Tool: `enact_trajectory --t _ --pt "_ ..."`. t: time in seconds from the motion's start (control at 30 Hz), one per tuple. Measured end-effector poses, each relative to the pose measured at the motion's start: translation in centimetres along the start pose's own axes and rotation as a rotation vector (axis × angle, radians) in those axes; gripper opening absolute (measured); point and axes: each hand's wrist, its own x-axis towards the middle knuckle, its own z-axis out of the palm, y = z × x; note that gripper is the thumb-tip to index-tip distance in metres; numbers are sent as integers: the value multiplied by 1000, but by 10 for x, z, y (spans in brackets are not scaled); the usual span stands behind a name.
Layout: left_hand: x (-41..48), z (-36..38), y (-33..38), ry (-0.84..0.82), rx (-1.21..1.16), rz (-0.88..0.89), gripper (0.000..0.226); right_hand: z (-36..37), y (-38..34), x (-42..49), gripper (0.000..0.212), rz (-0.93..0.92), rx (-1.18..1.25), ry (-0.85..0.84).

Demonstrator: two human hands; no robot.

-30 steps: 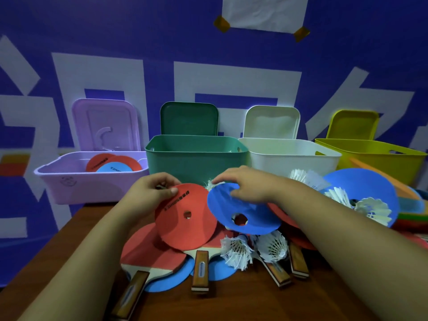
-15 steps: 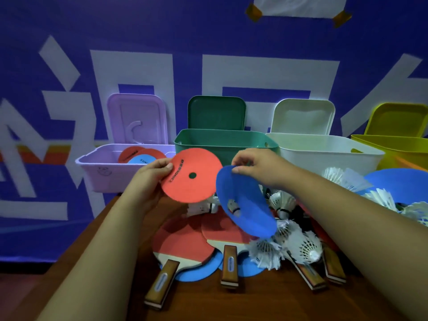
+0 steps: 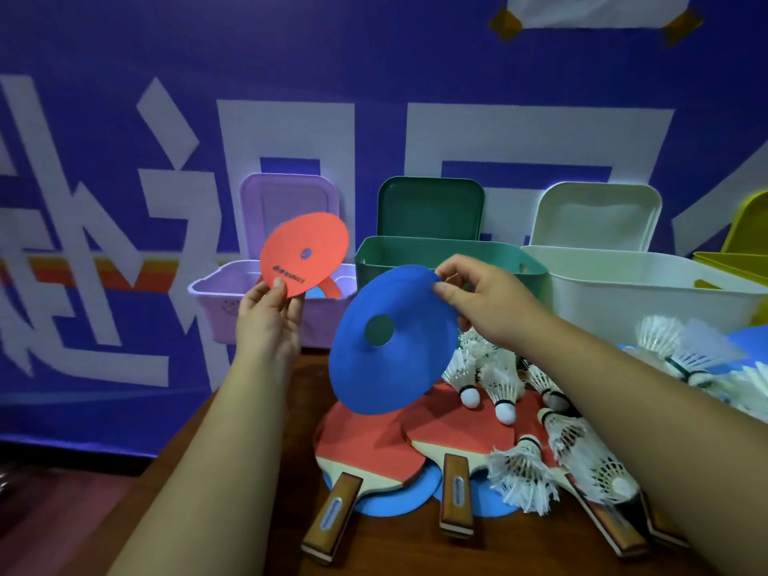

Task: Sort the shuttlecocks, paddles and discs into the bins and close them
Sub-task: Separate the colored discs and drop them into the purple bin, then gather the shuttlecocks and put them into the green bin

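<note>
My left hand (image 3: 266, 322) pinches the red disc (image 3: 303, 253) by its rim, my right hand (image 3: 478, 301) the blue disc (image 3: 390, 338); both look light and floppy.

Arms: 2 bare forearms in view, no sleeves reaching the wrists
Left hand (image 3: 266, 322): bare, no glove, ring or watch visible
Right hand (image 3: 486, 301): bare, no glove, ring or watch visible

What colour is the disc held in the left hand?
Orange-red, with a small centre hole and dark print near its edge: the disc in the left hand, seen in the head view.
</note>
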Motion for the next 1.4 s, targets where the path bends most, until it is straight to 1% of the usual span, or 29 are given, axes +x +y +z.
enact_trajectory --t 0.03,0.1,0.13,0.2,0.23,0.3,0.33,0.37,0.5,0.57,0.67,0.73,0.83,0.93,1.03,1.07,1.13,1.2,1.3,1.37,1.4 --pt "4 0 0 23 2 -12 34 1 -2 0 11 3 12 3" --pt "10 -1 0 -9 75 -22 44 2 -3 0 9 11 29 4" --pt "10 -1 1 -43 151 -13 46 3 -3 0 9 16 27 4" --pt "5 1 -1 -76 344 15 41 5 -1 -1 10 22 28 8" --pt "1 2 -2 -63 428 26 45 5 0 -1 11 25 36 8" --pt "-7 6 -3 -11 559 66 67 5 3 0 12 33 37 9" --pt "-11 6 -3 -8 607 103 73 5 4 0 13 36 27 12" --pt "-15 8 -2 -4 634 132 73 5 4 -1 14 37 18 19" --pt "-32 14 -2 -8 629 149 59 3 2 -2 12 58 -4 99" --pt "-43 22 -4 -74 627 131 49 -1 -2 -3 14 74 2 160" --pt "-56 31 -14 -186 730 160 34 -16 -10 -3 13 130 43 271" --pt "-64 34 -23 -267 817 158 35 -31 -12 -1 10 213 129 374" --pt "-72 32 -36 -409 1038 199 35 -58 -6 1 9 349 378 502" --pt "-84 32 -46 -583 1211 281 26 -88 5 -1 17 402 605 612" --pt "-87 32 -51 -707 1409 348 15 -118 22 -7 17 471 683 716" --pt "-86 31 -53 -731 1472 373 18 -126 29 -9 20 492 707 742" --pt "-84 29 -54 -747 1573 406 30 -140 43 -13 37 525 780 765" --pt "-83 26 -55 -736 1682 367 48 -148 52 -18 46 552 820 753" --pt "-85 25 -52 -712 1829 225 69 -147 58 -25 35 617 714 726" --pt "-88 25 -50 -714 1876 147 70 -140 57 -29 34 662 588 666" --pt "-89 26 -49 -720 1879 140 64 -136 54 -31 33 669 520 624"
